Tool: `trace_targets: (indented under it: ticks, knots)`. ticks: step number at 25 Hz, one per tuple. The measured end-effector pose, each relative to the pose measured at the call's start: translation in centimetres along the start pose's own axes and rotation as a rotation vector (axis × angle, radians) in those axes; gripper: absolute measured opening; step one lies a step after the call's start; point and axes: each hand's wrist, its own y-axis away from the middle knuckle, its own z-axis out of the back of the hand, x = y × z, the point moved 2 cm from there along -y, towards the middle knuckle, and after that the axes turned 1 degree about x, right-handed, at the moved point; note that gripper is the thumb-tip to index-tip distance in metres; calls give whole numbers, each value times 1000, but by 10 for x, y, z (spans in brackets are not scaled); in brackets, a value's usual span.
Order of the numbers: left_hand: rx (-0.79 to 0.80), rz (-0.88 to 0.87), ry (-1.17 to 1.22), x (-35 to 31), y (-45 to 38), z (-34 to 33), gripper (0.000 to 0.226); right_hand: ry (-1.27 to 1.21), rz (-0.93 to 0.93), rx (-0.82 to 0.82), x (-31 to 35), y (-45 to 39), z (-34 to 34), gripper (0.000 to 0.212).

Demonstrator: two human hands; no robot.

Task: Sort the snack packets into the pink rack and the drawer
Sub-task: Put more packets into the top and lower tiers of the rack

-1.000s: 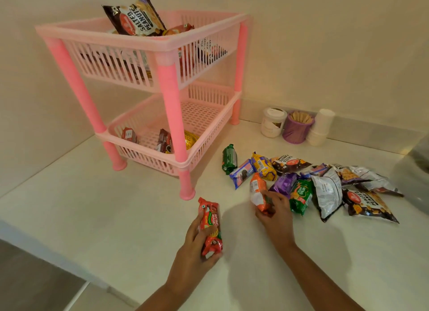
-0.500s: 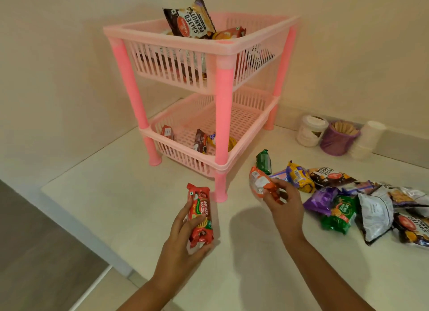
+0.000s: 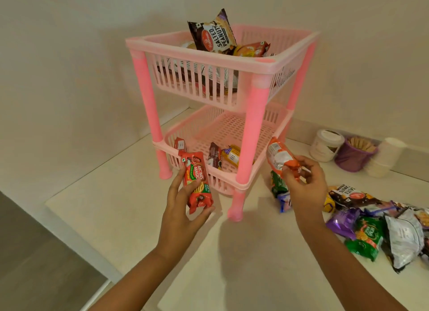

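Now feed red biscuit packet (image 3: 197,183), gripped left hand (image 3: 183,208), then orange packet (image 3: 282,158), pinched right hand (image 3: 301,185), into pink rack (image 3: 253,134) lower tier, clear of near post.

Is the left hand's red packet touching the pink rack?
Cannot tell. In the head view, the red packet in the left hand overlaps the pink rack; no gap or contact is visible.

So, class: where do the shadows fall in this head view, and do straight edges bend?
Head view: soft shadows of both arms lie on the white counter ahead of the hands, beside the pink rack; lighting is dim and warm; the wide lens splays the rack's posts and bows the counter edge; print on far-right packets is blurred.
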Motion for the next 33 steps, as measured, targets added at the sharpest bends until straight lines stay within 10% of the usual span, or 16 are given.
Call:
trace_targets:
  ticks: [10, 20, 33]
  knots:
    - [207, 29, -202, 27, -128, -22, 61, 427, 205, 370, 17, -64, -83, 27]
    - [690, 232, -550, 53, -184, -55, 54, 702, -151, 552, -6, -87, -120, 20]
    - [114, 71, -618, 46, -125, -47, 59, 412, 100, 449, -17, -63, -93, 29]
